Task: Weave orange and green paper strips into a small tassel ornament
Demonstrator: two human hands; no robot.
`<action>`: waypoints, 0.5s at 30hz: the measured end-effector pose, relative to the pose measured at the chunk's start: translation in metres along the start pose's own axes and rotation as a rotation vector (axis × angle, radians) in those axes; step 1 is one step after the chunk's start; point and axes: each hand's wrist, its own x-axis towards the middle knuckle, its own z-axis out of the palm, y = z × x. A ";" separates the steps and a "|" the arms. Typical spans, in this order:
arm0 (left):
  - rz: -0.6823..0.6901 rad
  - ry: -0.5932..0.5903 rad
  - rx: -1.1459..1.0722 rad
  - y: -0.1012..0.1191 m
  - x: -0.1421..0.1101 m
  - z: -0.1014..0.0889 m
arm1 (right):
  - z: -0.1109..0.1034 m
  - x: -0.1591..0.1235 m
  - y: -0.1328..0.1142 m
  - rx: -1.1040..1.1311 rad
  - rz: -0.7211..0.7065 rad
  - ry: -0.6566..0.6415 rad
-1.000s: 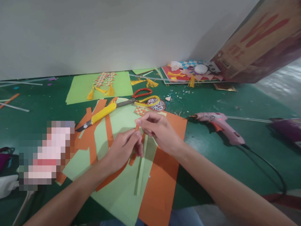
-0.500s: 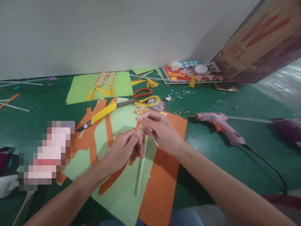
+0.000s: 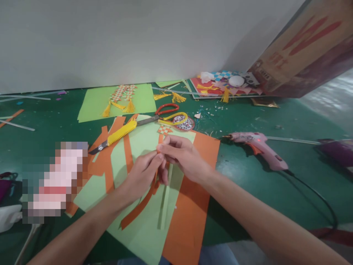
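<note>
"Head camera: how did the hands look to you?"

"Both were pinched nearly closed. The left hand (image 3: pixel 146 167) gripped an orange strip (image 3: pixel 138 211) between thumb and forefinger, and the right hand (image 3: pixel 182 152) appeared to pinch it just above. The strip was over the pale green sheet (image 3: pixel 142 237), its loose end curving down below the left hand."

"What worried you?"

"A crooked crease, mostly. The fingers hid the part they held, so an uneven pinch could have skewed it unnoticed. A hard tug could have torn such narrow paper."

"And the loose end?"

"It hung near the left forearm (image 3: pixel 91 224); had that arm dropped, the paper could have been bent or trapped."

"The glue gun (image 3: pixel 249 141)?"

"Its red light (image 3: pixel 258 140) was lit, so I judged it might be hot. It lay well apart from the fingers, but a careless sweep of the right forearm (image 3: pixel 256 215) could have knocked it."
</note>
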 end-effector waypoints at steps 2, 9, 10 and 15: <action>0.010 -0.004 -0.002 -0.001 0.000 0.000 | 0.000 0.000 0.001 0.003 -0.003 0.004; -0.003 -0.011 -0.008 0.001 -0.001 0.001 | -0.001 0.001 0.004 0.015 0.015 0.013; -0.010 -0.010 -0.007 0.001 -0.001 0.001 | -0.002 0.001 0.003 0.003 0.003 0.033; -0.013 -0.024 -0.019 -0.001 -0.002 0.002 | -0.003 0.002 0.001 -0.027 -0.064 0.115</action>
